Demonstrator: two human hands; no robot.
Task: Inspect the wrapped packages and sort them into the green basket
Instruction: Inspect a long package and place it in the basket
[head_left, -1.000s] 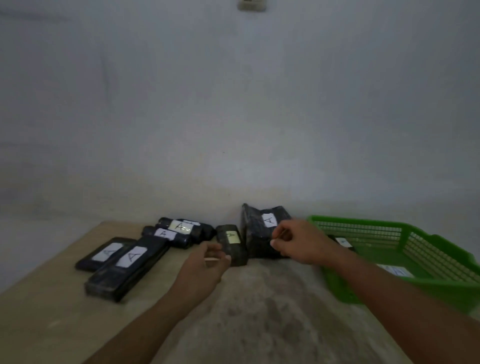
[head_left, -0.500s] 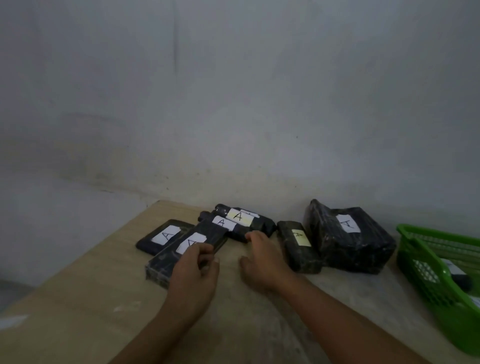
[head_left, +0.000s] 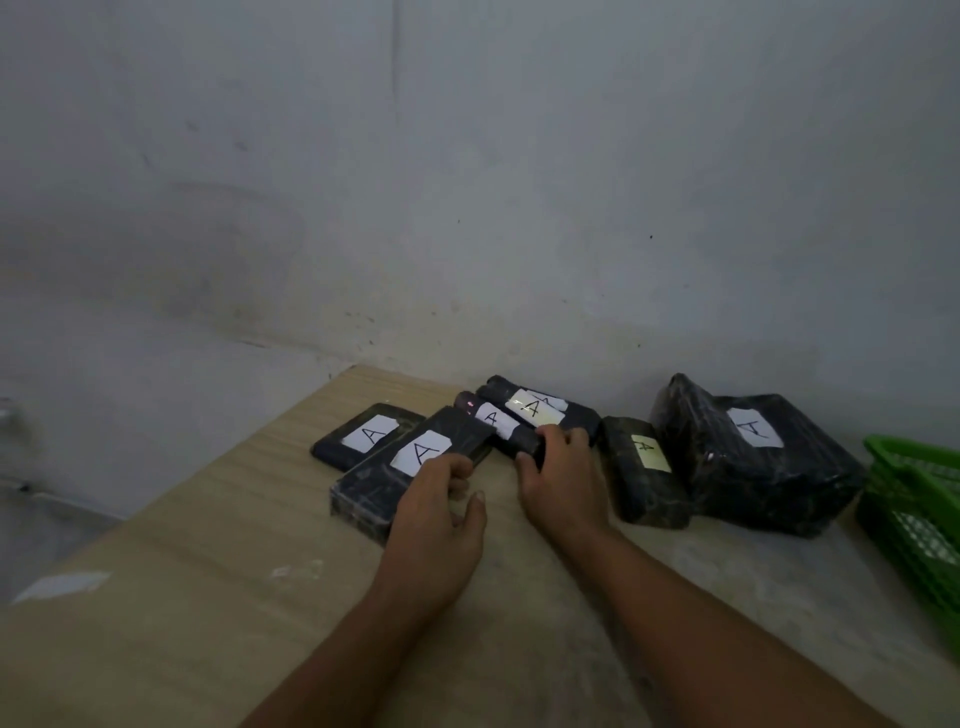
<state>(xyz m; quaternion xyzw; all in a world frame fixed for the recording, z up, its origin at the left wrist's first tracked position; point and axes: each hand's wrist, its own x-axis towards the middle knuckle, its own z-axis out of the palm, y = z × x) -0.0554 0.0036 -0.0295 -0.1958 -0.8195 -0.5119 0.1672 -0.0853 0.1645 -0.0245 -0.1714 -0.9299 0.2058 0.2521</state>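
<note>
Right hand (head_left: 563, 483) fingers clamped on rolled package (head_left: 493, 418); left hand (head_left: 436, 519) fingers curled against flat package (head_left: 410, 462), hold unclear. Lift clear, label visible.

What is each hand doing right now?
Left hand: fingers curled on the long flat package.
Right hand: fingers gripping the front rolled package.

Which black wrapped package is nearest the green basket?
The bulky black plastic-wrapped package, rightmost, white A label, right beside the green plastic basket; all others are slimmer and farther left.
</note>
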